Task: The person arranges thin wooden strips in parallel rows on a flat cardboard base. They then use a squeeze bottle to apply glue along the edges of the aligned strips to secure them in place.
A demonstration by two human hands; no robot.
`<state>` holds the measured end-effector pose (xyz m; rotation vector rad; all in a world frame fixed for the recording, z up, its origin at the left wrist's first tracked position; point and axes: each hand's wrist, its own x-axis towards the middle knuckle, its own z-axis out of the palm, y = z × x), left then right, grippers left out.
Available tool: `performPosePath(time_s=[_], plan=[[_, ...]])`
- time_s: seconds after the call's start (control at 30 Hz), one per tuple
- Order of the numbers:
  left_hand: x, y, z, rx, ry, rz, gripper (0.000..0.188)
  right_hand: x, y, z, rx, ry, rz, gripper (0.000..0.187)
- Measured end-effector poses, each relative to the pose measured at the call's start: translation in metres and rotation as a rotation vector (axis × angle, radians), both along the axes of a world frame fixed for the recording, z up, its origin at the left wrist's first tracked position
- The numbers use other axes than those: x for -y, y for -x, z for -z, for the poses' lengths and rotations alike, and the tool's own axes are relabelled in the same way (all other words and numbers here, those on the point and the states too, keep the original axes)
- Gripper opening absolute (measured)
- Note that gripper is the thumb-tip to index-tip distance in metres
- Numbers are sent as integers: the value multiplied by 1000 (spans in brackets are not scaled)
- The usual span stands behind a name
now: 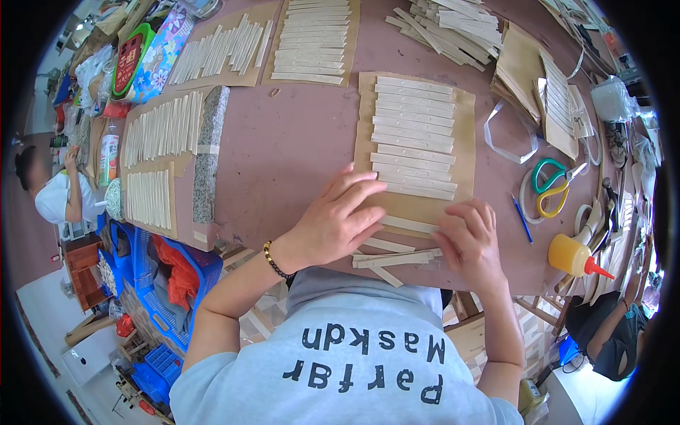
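A brown paper sheet (464, 142) lies in front of me with a column of pale flat strips (413, 134) laid side by side across it. Below that column, a single pale strip (409, 224) spans the gap between my hands. My left hand (347, 212) has its fingertips at the strip's left end, with the index finger by the lowest strip of the column. At the other end, my right hand (469, 237) pinches the strip with bent fingers. Several loose strips (397, 259) lie crossed at the table's near edge, between my wrists.
More strip-covered sheets (312, 42) lie far and left. A loose strip pile (453, 28) sits at the back. On the right are scissors (549, 188), a blue pen (522, 218) and a yellow glue bottle (569, 255). Another person (64, 191) is at far left.
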<state>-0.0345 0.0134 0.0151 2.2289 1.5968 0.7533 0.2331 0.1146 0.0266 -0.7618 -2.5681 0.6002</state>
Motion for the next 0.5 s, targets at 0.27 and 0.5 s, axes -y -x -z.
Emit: performPosePath(time_s=[0.27,0.5], plan=[[-9,-3,8,-6,-47,-39,10,-3,10,6,-43,8,44,15],[-16,-2,9,2,-90,-92,11,-11,18,9,-65,-30,47,17]])
